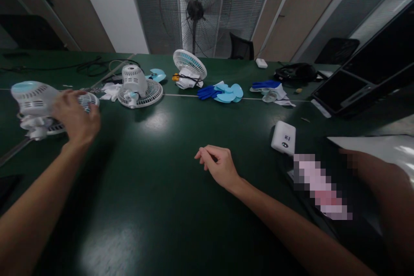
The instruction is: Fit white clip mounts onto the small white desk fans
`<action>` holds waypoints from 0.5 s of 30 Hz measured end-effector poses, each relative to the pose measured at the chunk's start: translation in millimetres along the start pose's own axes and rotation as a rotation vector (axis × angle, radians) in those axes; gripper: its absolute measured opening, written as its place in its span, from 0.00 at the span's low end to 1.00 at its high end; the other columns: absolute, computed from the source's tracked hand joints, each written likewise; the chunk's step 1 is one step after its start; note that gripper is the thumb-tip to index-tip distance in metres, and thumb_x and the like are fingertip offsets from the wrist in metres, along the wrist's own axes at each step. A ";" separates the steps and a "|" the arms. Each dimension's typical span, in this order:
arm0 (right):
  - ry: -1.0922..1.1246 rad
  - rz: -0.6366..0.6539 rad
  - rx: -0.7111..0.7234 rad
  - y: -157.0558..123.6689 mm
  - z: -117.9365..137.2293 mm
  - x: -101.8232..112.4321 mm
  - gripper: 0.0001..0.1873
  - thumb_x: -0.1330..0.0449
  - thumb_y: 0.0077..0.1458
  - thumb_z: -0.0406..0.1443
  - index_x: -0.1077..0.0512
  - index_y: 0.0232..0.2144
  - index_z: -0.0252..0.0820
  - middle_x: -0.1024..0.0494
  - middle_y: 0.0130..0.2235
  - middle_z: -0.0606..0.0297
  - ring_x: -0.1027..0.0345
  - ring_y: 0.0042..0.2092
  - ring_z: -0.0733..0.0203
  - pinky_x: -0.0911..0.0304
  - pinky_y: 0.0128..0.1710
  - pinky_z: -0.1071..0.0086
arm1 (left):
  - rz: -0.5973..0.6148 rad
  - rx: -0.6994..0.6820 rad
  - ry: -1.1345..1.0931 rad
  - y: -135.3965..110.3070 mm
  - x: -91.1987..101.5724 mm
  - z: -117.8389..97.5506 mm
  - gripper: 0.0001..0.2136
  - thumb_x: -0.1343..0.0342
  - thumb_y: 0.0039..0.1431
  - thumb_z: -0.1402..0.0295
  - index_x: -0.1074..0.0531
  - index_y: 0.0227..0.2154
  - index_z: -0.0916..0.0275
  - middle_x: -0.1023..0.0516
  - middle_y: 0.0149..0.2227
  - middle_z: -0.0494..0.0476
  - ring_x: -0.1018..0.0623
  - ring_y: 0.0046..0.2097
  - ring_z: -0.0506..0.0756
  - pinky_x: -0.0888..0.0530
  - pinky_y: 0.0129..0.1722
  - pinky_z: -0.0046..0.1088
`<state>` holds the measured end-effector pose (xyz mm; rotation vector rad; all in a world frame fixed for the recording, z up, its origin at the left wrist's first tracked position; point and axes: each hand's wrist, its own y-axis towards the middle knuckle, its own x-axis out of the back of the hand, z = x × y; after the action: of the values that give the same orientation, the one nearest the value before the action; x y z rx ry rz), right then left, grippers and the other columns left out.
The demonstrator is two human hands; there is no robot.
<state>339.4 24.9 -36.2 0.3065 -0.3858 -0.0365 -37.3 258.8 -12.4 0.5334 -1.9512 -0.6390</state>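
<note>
My left hand (77, 118) reaches out to the far left and grips a small white and pale blue desk fan (34, 103) lying on its side on the dark green table (168, 207). Its fingers curl over the fan's round grille. My right hand (218, 164) rests on the table near the middle, fingers loosely curled, with nothing in it.
Two more small fans (139, 86) (189, 69) lie further back, with blue fan blades (228, 92) and blue gloves (207, 92) beside them. A white box (283, 137) sits at the right. Another person's arm (381, 181) rests at the right edge. A big floor fan (196, 8) stands behind the table.
</note>
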 end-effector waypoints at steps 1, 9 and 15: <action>-0.002 0.004 0.000 0.0 -0.1 0.0 0.19 0.46 0.71 0.40 0.22 0.31 0.38 0.26 0.28 0.67 0.33 0.24 0.68 0.41 0.24 0.73 | 0.037 -0.093 -0.022 -3.5 -12.8 -16.2 0.24 0.50 0.69 0.64 0.40 0.64 0.65 0.41 0.68 0.68 0.43 0.69 0.70 0.46 0.68 0.59; -0.053 0.014 0.030 0.7 1.2 -1.8 0.19 0.46 0.71 0.39 0.21 0.31 0.39 0.26 0.27 0.67 0.34 0.26 0.67 0.41 0.26 0.72 | 0.129 -0.138 0.010 -15.1 -72.4 -52.2 0.27 0.46 0.67 0.67 0.40 0.67 0.66 0.35 0.63 0.71 0.33 0.62 0.70 0.33 0.62 0.51; -0.068 0.022 0.032 -0.2 1.4 -1.7 0.19 0.46 0.71 0.39 0.22 0.31 0.39 0.25 0.28 0.66 0.34 0.26 0.67 0.41 0.27 0.71 | 0.129 -0.060 0.076 -13.9 -61.6 -46.8 0.27 0.46 0.65 0.69 0.39 0.67 0.63 0.36 0.62 0.72 0.36 0.60 0.72 0.35 0.60 0.56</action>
<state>337.2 24.6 -35.7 0.3329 -0.4580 -0.0188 32.4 275.9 -44.4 0.3856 -1.8719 -0.5857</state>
